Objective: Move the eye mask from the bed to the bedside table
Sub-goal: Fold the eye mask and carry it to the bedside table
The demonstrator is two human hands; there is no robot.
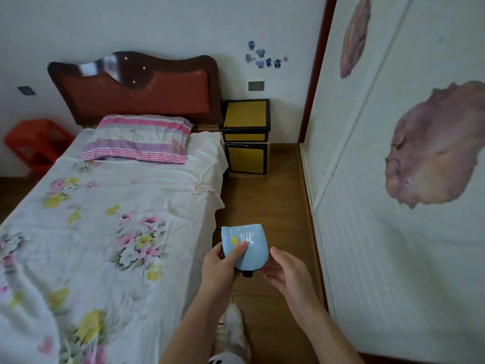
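Observation:
A light blue eye mask with white and yellow marks is held folded over the wooden floor, just right of the bed. My left hand pinches its left side with thumb on top. My right hand touches its right edge from below; a black strap end hangs under the mask. The yellow and black bedside table stands beside the headboard, well beyond the hands, with a bare top.
A striped pillow lies at the head of the flowered sheet. A white wardrobe runs along the right, leaving a narrow floor strip. A red crate sits left of the bed. My white shoe shows below.

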